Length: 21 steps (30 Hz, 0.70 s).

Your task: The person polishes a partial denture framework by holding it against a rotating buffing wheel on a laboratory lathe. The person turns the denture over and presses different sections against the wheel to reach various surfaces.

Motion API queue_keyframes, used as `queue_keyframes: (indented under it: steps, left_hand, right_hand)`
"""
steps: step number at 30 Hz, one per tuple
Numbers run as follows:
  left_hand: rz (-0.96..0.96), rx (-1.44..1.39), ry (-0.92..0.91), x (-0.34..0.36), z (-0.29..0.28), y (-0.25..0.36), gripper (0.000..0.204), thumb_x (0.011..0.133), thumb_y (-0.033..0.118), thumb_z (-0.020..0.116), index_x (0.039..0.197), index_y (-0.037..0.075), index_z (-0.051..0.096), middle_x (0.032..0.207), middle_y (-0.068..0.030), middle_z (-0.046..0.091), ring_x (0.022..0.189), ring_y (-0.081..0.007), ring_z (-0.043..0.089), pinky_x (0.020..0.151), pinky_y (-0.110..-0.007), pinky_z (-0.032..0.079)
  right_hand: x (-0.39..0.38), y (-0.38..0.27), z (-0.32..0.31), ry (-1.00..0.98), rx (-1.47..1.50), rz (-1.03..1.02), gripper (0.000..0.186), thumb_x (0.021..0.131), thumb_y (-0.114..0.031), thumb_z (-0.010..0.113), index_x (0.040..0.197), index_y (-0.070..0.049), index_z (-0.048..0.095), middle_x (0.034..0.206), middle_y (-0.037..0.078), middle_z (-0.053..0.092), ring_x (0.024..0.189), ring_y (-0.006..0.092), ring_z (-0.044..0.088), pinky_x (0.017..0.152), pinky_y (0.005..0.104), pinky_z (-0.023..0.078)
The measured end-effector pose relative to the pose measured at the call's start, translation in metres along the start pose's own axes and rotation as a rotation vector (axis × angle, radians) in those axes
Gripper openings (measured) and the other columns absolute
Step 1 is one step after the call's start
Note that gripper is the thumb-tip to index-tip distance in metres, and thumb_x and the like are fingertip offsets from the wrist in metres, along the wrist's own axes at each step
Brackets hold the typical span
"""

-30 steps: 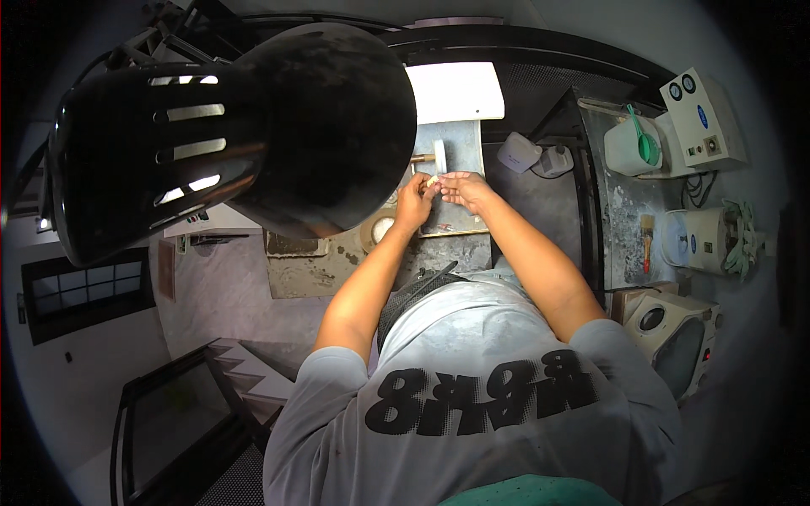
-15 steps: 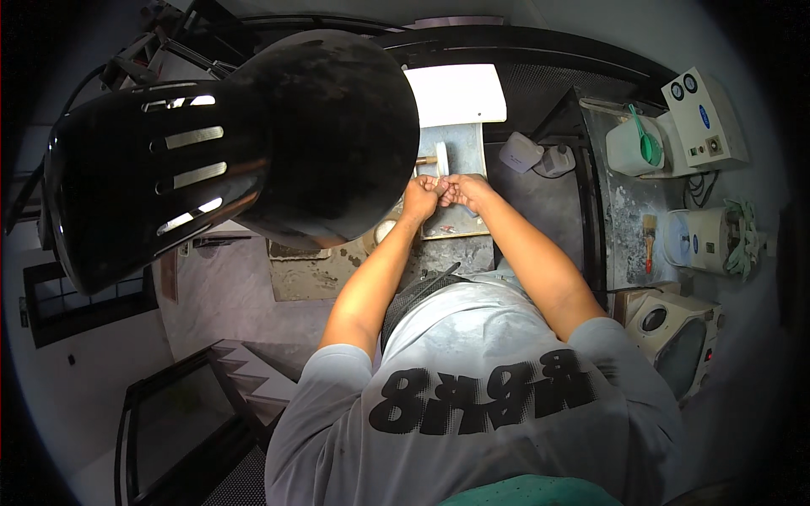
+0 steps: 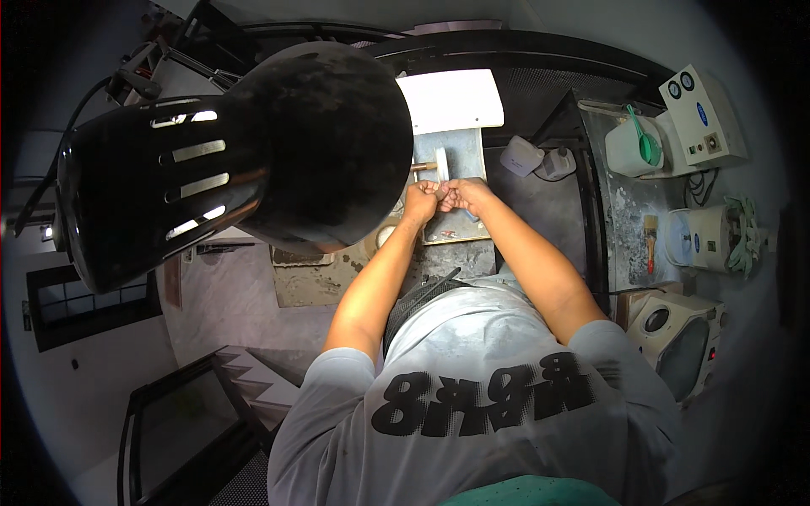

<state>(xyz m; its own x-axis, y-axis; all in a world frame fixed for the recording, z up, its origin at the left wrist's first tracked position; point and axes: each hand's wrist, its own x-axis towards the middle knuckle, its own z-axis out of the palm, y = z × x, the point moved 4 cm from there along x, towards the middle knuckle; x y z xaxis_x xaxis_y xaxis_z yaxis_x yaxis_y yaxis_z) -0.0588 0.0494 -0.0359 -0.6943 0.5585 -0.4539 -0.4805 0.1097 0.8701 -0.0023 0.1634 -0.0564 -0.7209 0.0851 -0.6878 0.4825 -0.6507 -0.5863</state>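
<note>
My left hand [image 3: 421, 202] and my right hand [image 3: 468, 196] meet just below a pale upright wheel [image 3: 443, 162]. A brass-coloured shaft [image 3: 424, 167] runs into the wheel from the left. Both hands are closed, fingertips pinched together at the wheel's lower edge. Whatever sits between them is too small and covered to name. Under the hands lies a shallow grey tray [image 3: 464, 229] with small pinkish bits in it. A white panel [image 3: 456, 99], brightly lit, slopes above the far end of the tray.
A large black lamp shade [image 3: 329, 152] hangs close on the left, hiding part of the bench. Farther right are two white jugs [image 3: 521, 157], a tub with a green scoop [image 3: 648, 148], a brush [image 3: 650, 240], a gauged machine [image 3: 707, 114] and a beige box-shaped device [image 3: 675, 337].
The whole view has shifted slightly, so the lamp and bench sit a little lower. My hands stay together at the wheel, with only slight finger movement.
</note>
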Motion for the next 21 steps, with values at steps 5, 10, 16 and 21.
queue_keyframes:
  steps: [5,10,16,21]
  left_hand:
    - [0.123,-0.026,0.053,-0.008,-0.009,-0.006,0.009,0.084,-0.001,0.062,0.086,-0.005,0.055,0.072,-0.0114,0.065,0.061,-0.0152,0.064,0.053,-0.026,0.055]
    - [0.227,0.158,0.083,-0.007,-0.011,-0.005,0.008,0.085,-0.002,0.061,0.089,-0.005,0.055,0.073,-0.0081,0.065,0.063,-0.0131,0.063,0.055,-0.025,0.054]
    - [0.160,0.077,0.070,-0.001,-0.006,-0.008,0.009,0.083,0.000,0.063,0.085,-0.006,0.057,0.069,-0.0111,0.066,0.056,-0.0138,0.063,0.049,-0.026,0.053]
    - [0.056,0.005,0.033,-0.004,-0.003,-0.002,0.011,0.086,0.002,0.060,0.083,-0.008,0.056,0.069,-0.0131,0.065,0.055,-0.0168,0.064,0.049,-0.028,0.054]
  right_hand:
    - [-0.013,-0.009,0.015,-0.011,-0.062,-0.022,0.014,0.086,-0.010,0.059,0.090,0.003,0.062,0.071,0.005,0.061,0.057,0.0125,0.059,0.057,0.0266,0.055]
    - [-0.009,-0.007,0.013,-0.032,-0.041,-0.031,0.015,0.085,-0.010,0.060,0.091,0.004,0.062,0.073,0.004,0.062,0.060,0.0123,0.059,0.057,0.0268,0.055]
    - [0.001,0.003,0.002,-0.037,0.032,0.016,0.012,0.086,-0.009,0.056,0.088,0.002,0.062,0.070,0.003,0.061,0.056,0.0111,0.057,0.055,0.0235,0.051]
    - [0.001,0.001,0.003,-0.053,0.008,0.037,0.010,0.085,-0.008,0.055,0.088,0.000,0.060,0.066,0.002,0.059,0.055,0.0105,0.055,0.057,0.0234,0.050]
